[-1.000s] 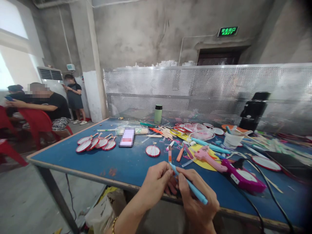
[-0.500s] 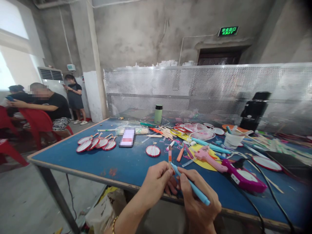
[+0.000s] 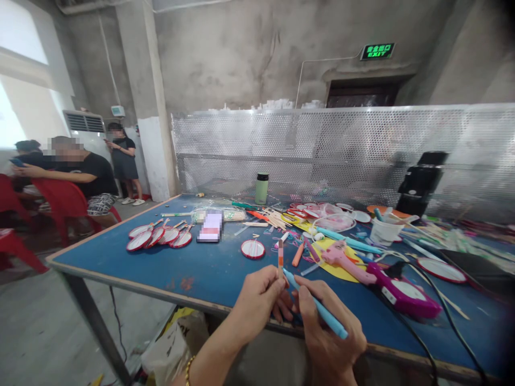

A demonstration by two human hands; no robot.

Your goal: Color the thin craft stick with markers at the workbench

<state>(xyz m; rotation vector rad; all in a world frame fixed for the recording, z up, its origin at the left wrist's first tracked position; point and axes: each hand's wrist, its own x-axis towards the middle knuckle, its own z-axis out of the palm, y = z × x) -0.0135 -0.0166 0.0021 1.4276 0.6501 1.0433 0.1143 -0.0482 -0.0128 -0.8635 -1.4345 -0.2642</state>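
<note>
Pinching a narrow stick (image 3: 280, 253) between thumb and finger, the left hand (image 3: 259, 295) is holding it up in the head view, the only view here. The right hand (image 3: 336, 329) is closing around a light blue pen (image 3: 328, 315), as for writing, and the pen's tip is lying just beside the stick, close to the left fingertips — whether it is touching, I cannot tell. For doing this step well, in my judgement, both hands should be supporting each other, the pinch should be firm, and the pen should be making short, light strokes, not pushing the stick sideways.

The stick is standing nearly upright in the view; its long axis is running away from the person, and its free end with orange and brown bands is pointing beyond the grip. The pen is slanting: its tip is pointing forward and left, to the stick, and its rear end is pointing back and right, over the right hand.

Beyond the left grip, a red-rimmed disc (image 3: 253, 249) is lying on the table (image 3: 156, 268); to the right of both grips, a purple and pink glue gun (image 3: 406, 294) is resting.
</note>
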